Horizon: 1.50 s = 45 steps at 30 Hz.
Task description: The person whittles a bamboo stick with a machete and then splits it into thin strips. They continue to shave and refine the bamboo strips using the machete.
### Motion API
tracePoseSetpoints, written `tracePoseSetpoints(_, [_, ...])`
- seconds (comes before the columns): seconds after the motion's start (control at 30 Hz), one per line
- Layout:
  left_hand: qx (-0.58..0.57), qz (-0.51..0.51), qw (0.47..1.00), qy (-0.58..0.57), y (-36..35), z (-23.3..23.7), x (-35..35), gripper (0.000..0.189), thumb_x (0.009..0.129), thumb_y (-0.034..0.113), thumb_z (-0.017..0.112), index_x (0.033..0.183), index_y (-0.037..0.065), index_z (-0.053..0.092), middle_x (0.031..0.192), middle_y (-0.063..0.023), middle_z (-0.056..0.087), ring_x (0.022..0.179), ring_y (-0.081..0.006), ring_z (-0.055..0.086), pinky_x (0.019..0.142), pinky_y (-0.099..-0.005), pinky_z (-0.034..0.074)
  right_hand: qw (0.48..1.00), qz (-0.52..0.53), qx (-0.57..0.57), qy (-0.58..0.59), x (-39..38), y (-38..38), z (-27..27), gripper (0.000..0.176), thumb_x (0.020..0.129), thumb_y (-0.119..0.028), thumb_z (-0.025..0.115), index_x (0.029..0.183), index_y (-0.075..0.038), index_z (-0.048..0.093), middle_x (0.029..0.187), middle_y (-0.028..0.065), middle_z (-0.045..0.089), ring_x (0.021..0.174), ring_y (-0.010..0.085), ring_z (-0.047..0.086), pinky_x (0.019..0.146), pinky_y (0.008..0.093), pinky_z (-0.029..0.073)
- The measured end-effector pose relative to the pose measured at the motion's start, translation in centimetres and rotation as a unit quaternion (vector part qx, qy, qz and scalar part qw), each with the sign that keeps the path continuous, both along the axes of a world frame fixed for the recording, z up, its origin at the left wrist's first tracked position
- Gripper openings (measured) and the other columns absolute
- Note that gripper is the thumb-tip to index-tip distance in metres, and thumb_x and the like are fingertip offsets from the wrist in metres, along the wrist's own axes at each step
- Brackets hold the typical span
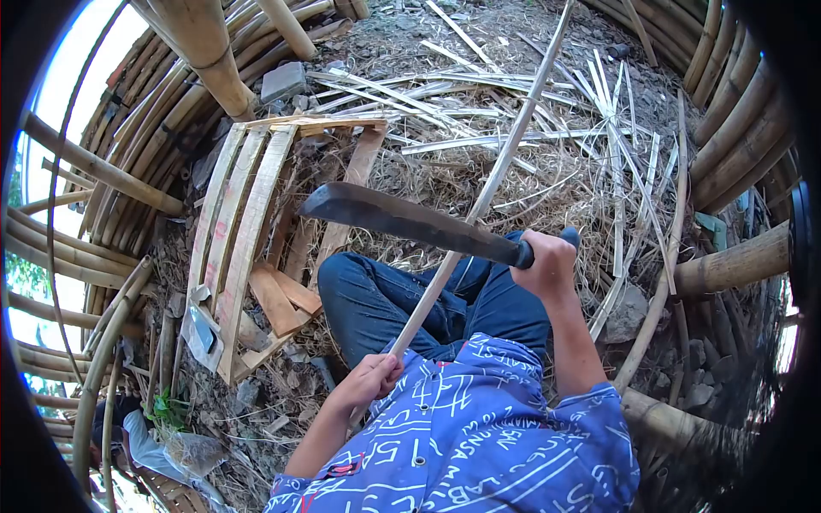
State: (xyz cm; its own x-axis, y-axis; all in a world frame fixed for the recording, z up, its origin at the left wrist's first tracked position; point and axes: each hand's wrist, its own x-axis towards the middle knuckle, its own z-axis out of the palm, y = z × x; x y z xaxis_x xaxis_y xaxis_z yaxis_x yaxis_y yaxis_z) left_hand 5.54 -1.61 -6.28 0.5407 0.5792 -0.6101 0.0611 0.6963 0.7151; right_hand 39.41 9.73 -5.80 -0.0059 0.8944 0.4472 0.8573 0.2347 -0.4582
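Observation:
My right hand [552, 263] is wrapped around the dark handle of a machete [402, 221], whose broad blade points left over my crossed legs. My left hand [374, 379] is closed around the lower end of a long bamboo strip [517, 137] near my belly. From there the strip slants up and away to the top of the view. The machete blade crosses the strip just above my lap, close to the handle end.
A wooden slatted crate [248, 197] stands at the left, a blue phone-like object [202, 332] on its near end. Split bamboo strips [616, 162] lie scattered over shavings ahead. Stacked bamboo poles [744, 128] line the right; a thick bamboo post [197, 51] rises at upper left.

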Motion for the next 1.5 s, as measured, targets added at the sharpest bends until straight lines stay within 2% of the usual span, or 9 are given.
tracePoseSetpoints(0.33, [-0.013, 0.001, 1.000, -0.009, 0.0, 0.9, -0.4, 0.042, 0.104, 0.043, 0.039, 0.079, 0.010, 0.043, 0.058, 0.0056, 0.034, 0.044, -0.0038, 0.028, 0.040, -0.0217, 0.022, 0.998, -0.013, -0.051, 0.024, 0.1, 0.0, 0.2, 0.012, 0.066, -0.016, 0.070, 0.073, -0.008, 0.063, 0.065, 0.0138, 0.064, 0.063, 0.0350, 0.063, 0.056, 0.0410, 0.048])
tracePoseSetpoints(0.53, [-0.041, -0.011, 0.999, -0.015, 0.6, 0.8, -1.1, 0.041, 0.105, 0.041, 0.037, 0.079, 0.010, 0.045, 0.059, 0.0068, 0.033, 0.047, -0.0035, 0.029, 0.042, -0.0215, 0.023, 0.999, -0.007, -0.029, 0.036, -0.2, 0.1, -0.5, 0.012, 0.066, -0.018, 0.070, 0.071, -0.010, 0.062, 0.062, 0.0106, 0.062, 0.061, 0.0319, 0.063, 0.054, 0.0400, 0.048])
tracePoseSetpoints(0.83, [0.030, 0.038, 0.998, -0.031, 0.8, 0.0, -0.5, 0.033, 0.105, 0.037, 0.038, 0.095, 0.007, 0.050, 0.058, 0.0049, 0.037, 0.048, -0.0050, 0.033, 0.044, -0.0219, 0.028, 0.999, -0.015, 0.038, 0.032, -1.0, -0.1, 0.5, 0.012, 0.063, -0.014, 0.069, 0.070, -0.008, 0.062, 0.064, 0.0090, 0.061, 0.061, 0.0297, 0.063, 0.054, 0.0385, 0.048])
tracePoseSetpoints(1.03, [0.254, 0.036, 0.957, 0.133, 1.6, -1.9, 0.8, 0.029, 0.100, 0.026, 0.049, 0.082, 0.002, 0.051, 0.058, -0.0022, 0.043, 0.055, -0.0120, 0.046, 0.052, -0.0307, 0.037, 0.999, 0.001, 0.044, 0.010, -1.5, -0.4, 1.1, 0.013, 0.062, -0.014, 0.070, 0.070, -0.008, 0.061, 0.063, 0.0080, 0.060, 0.062, 0.0288, 0.063, 0.055, 0.0390, 0.048])
tracePoseSetpoints(1.1, [0.310, 0.065, 0.912, 0.261, 1.5, -1.2, 2.0, 0.034, 0.096, 0.025, 0.053, 0.074, 0.000, 0.050, 0.057, -0.0096, 0.047, 0.052, -0.0197, 0.048, 0.052, -0.0357, 0.038, 0.999, -0.003, 0.042, 0.005, -1.5, -0.3, 1.1, 0.013, 0.062, -0.015, 0.070, 0.070, -0.009, 0.061, 0.063, 0.0081, 0.060, 0.062, 0.0289, 0.063, 0.055, 0.0391, 0.048])
tracePoseSetpoints(1.13, [0.344, 0.031, 0.879, 0.330, 1.3, -1.1, 2.4, 0.037, 0.096, 0.029, 0.055, 0.072, 0.000, 0.051, 0.055, -0.0145, 0.049, 0.050, -0.0291, 0.049, 0.051, -0.0386, 0.038, 0.999, -0.008, 0.040, 0.001, -1.5, -0.3, 1.1, 0.013, 0.063, -0.015, 0.070, 0.070, -0.009, 0.061, 0.063, 0.0082, 0.060, 0.062, 0.0289, 0.063, 0.055, 0.0393, 0.048])
tracePoseSetpoints(1.23, [0.370, 0.075, 0.858, 0.348, 1.1, -1.2, 3.6, 0.038, 0.096, 0.030, 0.055, 0.072, 0.001, 0.050, 0.054, -0.0162, 0.049, 0.050, -0.0367, 0.051, 0.049, -0.0417, 0.038, 1.000, -0.009, 0.005, 0.009, -1.6, -0.4, 1.0, 0.012, 0.065, -0.015, 0.070, 0.070, -0.009, 0.061, 0.062, 0.0096, 0.060, 0.061, 0.0306, 0.063, 0.054, 0.0400, 0.047])
tracePoseSetpoints(1.37, [0.368, 0.120, 0.854, 0.347, 1.1, -2.7, 3.4, 0.040, 0.097, 0.032, 0.054, 0.071, 0.002, 0.048, 0.054, -0.0163, 0.050, 0.052, -0.0373, 0.055, 0.049, -0.0439, 0.039, 0.998, 0.012, -0.057, 0.013, -2.2, -1.1, 0.2, 0.012, 0.067, -0.018, 0.070, 0.071, -0.010, 0.062, 0.061, 0.0118, 0.061, 0.061, 0.0330, 0.063, 0.054, 0.0423, 0.047])
tracePoseSetpoints(1.5, [0.438, 0.141, 0.799, 0.388, 1.8, -4.8, 1.9, 0.037, 0.098, 0.031, 0.053, 0.075, 0.004, 0.047, 0.057, -0.0175, 0.051, 0.056, -0.0411, 0.055, 0.051, -0.0466, 0.041, 0.989, -0.004, -0.145, 0.000, -2.8, -1.1, -1.8, 0.019, 0.065, -0.025, 0.074, 0.076, -0.010, 0.067, 0.068, 0.0149, 0.065, 0.067, 0.0359, 0.065, 0.060, 0.0452, 0.050])
